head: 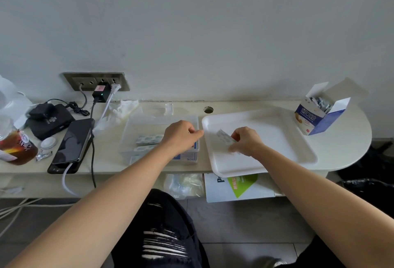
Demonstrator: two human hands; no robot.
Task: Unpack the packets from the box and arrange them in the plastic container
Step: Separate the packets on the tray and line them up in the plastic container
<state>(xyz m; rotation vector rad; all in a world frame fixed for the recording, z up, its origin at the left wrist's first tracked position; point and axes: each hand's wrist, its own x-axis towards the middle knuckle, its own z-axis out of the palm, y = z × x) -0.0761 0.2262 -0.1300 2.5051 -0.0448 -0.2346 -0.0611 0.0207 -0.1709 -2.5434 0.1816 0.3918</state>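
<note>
We see the right hand [247, 142] over the smooth white tray [279, 137], a shallow rounded rectangle whose near edge overhangs the pale table [347, 139]. Its curled fingertips pinch a flat, thin packet [225, 137] with a pale printed face, tilted up to the left above the tray.

The left hand [181, 136] hovers at the right rim of the plastic container [136, 126], a clear, thin-walled rectangular tub just left of the tray. Its fingers are curled in with thumb and forefinger close together (we cannot tell whether anything sits between them). Inside the tub we make out flat packets [147, 139] in blue and white, lying in rows near its front.

The box [319, 119], blue-and-white cardboard, stands at the far right of the table, well apart from both hands, its flaps open and small crinkled wrappers [319, 102] heaped inside.

At the left lie a glossy black phone [72, 141] and a jar [18, 148] of amber liquid.
</note>
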